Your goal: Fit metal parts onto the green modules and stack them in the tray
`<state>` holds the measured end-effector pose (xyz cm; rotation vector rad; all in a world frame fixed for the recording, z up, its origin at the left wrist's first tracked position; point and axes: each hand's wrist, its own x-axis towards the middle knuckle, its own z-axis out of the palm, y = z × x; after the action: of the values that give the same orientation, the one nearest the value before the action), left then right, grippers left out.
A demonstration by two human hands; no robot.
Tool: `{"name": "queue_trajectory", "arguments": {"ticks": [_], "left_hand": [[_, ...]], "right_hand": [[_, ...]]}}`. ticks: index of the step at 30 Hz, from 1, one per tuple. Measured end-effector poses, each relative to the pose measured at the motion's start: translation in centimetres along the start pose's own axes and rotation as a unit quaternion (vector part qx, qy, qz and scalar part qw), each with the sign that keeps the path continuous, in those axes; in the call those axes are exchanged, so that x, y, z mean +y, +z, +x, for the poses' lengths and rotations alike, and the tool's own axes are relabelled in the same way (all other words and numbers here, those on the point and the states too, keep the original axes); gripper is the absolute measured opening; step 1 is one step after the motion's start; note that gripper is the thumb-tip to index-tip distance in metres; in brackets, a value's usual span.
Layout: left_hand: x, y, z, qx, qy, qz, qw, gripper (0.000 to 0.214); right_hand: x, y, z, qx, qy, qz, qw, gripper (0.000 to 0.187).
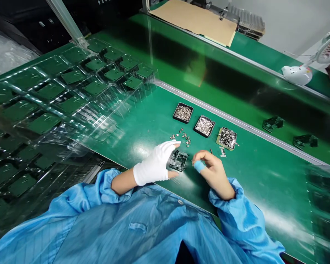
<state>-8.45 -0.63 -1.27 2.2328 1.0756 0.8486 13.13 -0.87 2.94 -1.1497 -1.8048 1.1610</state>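
Left hand (157, 161), in a white glove, clamped on a small black rectangular housing (178, 160), thumb and fingers at its edges, over the green tabletop (253, 176). Bare right hand (212, 168), blue wrap on one digit, at housing's 3 o'clock; fingers curled, can't tell if pinching anything. Loose silver metal bits (184, 135) near 12; square black tray of silver parts (183, 112) beyond.

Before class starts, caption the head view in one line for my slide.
The gloved left hand curls round a dark part, the right hand beside it, three trays of metal bits beyond.
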Motion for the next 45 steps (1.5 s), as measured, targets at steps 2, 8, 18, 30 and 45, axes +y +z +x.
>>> {"name": "queue_trajectory", "arguments": {"ticks": [2,8,18,30,45], "left_hand": [[-0.7,0.8,0.2,-0.039,-0.047,-0.006,0.998,0.069],[0.0,1.8,0.6,-0.004,-0.055,-0.104,0.993,0.046],[0.6,1.2,0.6,-0.003,-0.057,-0.107,0.993,0.043],[0.8,1.7,0.3,0.021,-0.004,-0.048,0.999,0.050],[1.2,1.7,1.2,0.038,-0.016,-0.032,0.999,0.043]], "right_hand": [[0.9,0.3,0.3,0.070,0.007,-0.018,0.997,0.010],[2.0,2.1,0.3,0.096,-0.073,-0.102,0.987,0.009],[2.1,2.7,0.0,0.066,-0.095,-0.174,0.978,0.007],[2.1,2.9,0.3,0.091,-0.082,-0.123,0.985,0.008],[1.7,2.9,0.5,0.102,-0.073,-0.079,0.989,0.008]]}}
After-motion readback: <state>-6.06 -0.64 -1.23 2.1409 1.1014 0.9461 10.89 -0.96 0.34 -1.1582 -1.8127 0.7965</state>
